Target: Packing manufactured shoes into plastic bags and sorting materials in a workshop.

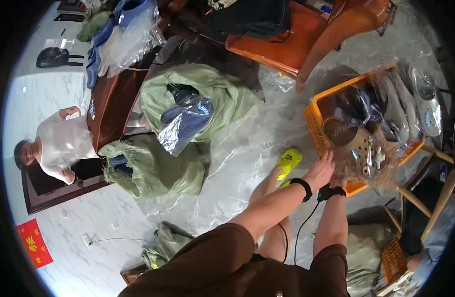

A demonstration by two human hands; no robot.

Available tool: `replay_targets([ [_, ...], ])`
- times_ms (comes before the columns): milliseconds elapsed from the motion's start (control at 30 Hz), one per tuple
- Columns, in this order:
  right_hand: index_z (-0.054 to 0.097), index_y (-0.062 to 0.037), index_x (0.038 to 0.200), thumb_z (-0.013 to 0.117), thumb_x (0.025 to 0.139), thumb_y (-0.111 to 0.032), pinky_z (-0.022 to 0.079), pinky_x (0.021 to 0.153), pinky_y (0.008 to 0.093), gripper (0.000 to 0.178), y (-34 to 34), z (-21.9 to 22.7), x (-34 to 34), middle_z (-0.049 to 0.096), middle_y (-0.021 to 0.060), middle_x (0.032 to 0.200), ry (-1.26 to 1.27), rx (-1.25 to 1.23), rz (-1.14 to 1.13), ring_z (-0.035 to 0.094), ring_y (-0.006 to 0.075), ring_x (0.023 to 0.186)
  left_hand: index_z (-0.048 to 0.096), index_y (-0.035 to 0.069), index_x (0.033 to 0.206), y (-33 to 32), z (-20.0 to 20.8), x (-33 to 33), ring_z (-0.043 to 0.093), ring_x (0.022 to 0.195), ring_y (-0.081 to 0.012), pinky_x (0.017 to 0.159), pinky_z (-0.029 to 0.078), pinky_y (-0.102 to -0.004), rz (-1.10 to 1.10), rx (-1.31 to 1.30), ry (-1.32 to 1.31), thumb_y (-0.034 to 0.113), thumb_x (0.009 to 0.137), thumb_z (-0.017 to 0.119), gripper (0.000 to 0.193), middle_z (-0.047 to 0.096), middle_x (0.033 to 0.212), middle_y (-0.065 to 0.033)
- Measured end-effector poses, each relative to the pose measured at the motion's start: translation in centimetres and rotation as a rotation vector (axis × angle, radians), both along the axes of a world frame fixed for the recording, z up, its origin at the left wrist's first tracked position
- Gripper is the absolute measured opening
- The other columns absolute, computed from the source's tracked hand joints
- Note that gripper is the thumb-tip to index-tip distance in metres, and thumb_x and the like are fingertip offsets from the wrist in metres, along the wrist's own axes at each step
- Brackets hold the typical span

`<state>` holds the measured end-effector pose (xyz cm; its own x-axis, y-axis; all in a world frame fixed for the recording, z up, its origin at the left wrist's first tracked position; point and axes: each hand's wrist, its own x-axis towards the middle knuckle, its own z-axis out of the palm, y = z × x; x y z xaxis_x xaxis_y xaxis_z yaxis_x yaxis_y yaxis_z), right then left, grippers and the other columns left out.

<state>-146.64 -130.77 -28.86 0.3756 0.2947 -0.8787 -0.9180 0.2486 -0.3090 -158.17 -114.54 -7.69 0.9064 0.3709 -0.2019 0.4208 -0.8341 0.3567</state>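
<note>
An orange plastic crate (312,119) stands at the right, filled with clogs in clear plastic bags. At its near left corner, my left hand (322,171) lies by the rim with fingers stretched forward. Beside it, my right hand (338,184) reaches to the near edge of the bagged tan clogs; its fingers are mostly hidden. The tan clogs (358,154) carry small charms, and a brown clog (339,132) sits just beyond my left hand. Dark clogs (358,109) and pale bagged clogs (405,111) fill the far part. Each wrist wears a black band.
Green woven sacks (155,171) with bagged blue clogs (188,119) stand on the grey marbled floor at left. A wooden chair (272,47) stands beyond, another chair (415,200) at right. A person in white (66,141) is at far left. A cable hangs from my right wrist.
</note>
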Motion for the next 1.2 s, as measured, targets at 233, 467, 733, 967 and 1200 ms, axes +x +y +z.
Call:
replay_targets([
  [233, 0.046, -0.0057, 0.137, 0.032, 0.100, -0.035, 0.038, 0.107, 0.0440, 0.049, -0.6, 3.9, -17.3, 0.052, 0.0116, 0.137, 0.100, -0.099, -0.092, 0.049, 0.0309, 0.125, 0.060, -0.006, 0.102, -2.3, -1.5, -13.8, 0.032, 0.135, -0.0446, 0.108, 0.037, -0.0436, -0.099, -0.079, -0.021, 0.016, 0.080, 0.055, 0.032, 0.037, 0.138, -0.0357],
  [467, 0.048, -0.0064, 0.135, 0.033, 0.100, -0.036, 0.041, 0.105, 0.0435, 0.048, -2.6, -0.4, -35.1, 0.054, 0.0113, 0.135, 0.260, 0.056, 0.019, 0.051, 0.0305, 0.122, 0.062, -0.005, 0.101, -4.4, -2.6, -30.4, 0.035, 0.134, -0.0432, 0.114, 0.024, -0.0442, -0.223, 0.002, 0.034, 0.019, 0.079, 0.054, 0.033, 0.039, 0.139, -0.0344],
  [733, 0.051, -0.0074, 0.132, 0.035, 0.099, -0.038, 0.043, 0.101, 0.0429, 0.047, -4.7, -2.1, -53.0, 0.056, 0.0109, 0.131, 0.365, 0.207, 0.176, 0.054, 0.0298, 0.118, 0.064, -0.007, 0.100, -3.7, -2.0, -46.0, 0.035, 0.135, -0.0387, 0.116, 0.020, -0.0412, -0.210, -0.064, 0.057, 0.022, 0.078, 0.055, 0.037, 0.049, 0.132, -0.0312],
  [967, 0.054, -0.0082, 0.129, 0.037, 0.099, -0.040, 0.046, 0.097, 0.0424, 0.047, -5.7, -2.4, -58.0, 0.059, 0.0106, 0.128, 0.269, 0.329, 0.108, 0.056, 0.0293, 0.115, 0.062, -0.009, 0.105, -4.6, -1.0, -51.2, 0.038, 0.132, -0.0415, 0.107, 0.038, -0.0419, -0.164, -0.355, -0.051, 0.013, 0.078, 0.056, 0.035, 0.039, 0.142, -0.0293],
  [1200, 0.057, -0.0091, 0.126, 0.038, 0.098, -0.041, 0.048, 0.094, 0.0418, 0.046, 13.4, 3.2, -66.0, 0.061, 0.0102, 0.125, 0.039, 0.181, -0.527, 0.059, 0.0287, 0.111, 0.063, -0.003, 0.094, 4.7, 5.0, -56.2, 0.047, 0.124, -0.0413, 0.103, 0.041, -0.0442, -0.244, -0.376, -0.078, 0.003, 0.081, 0.051, 0.019, 0.044, 0.138, -0.0283],
])
